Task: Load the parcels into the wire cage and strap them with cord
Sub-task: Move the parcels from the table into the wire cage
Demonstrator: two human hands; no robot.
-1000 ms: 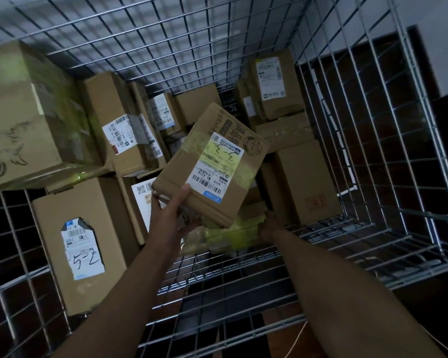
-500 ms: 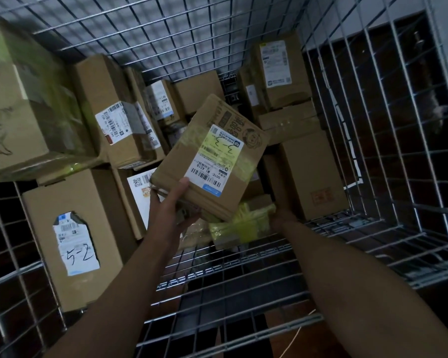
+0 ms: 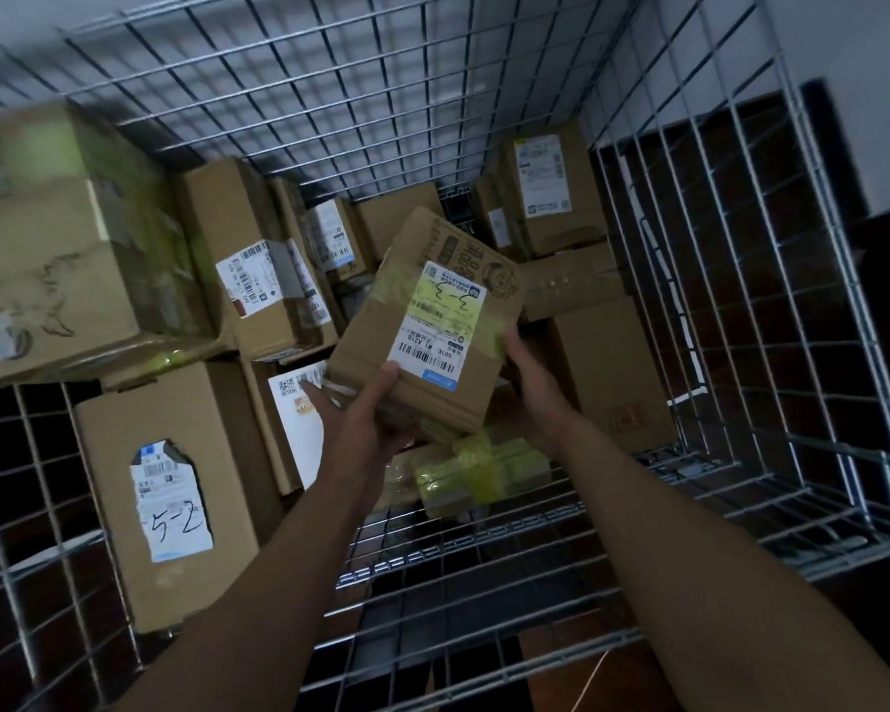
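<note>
Head view, single camera looking down into the wire cage (image 3: 330,95). Both hands are in the cage holding one labelled parcel (image 3: 435,249) above the stacked load, roughly mid-cage. Left hand (image 3: 376,408) grips the near left corner, thumb flat on the top face beside the label, fingers underneath. Right hand (image 3: 533,388) grips the near right edge; its fingertips are hidden behind the carton. Parcel's long axis runs away from the person, leaning a little right, with the label face tilted up toward the camera. Both hands sit at the near end, so the far end is unsupported. Directly below lies a yellow-taped parcel (image 3: 479,470), between a white-fronted box (image 3: 299,434) on the left and a plain brown box (image 3: 612,377) on the right. Judgement: the drop spot is straight down and slightly forward of the hands, and the axis already lines up with that gap. No cord identified inside the cage.
</note>
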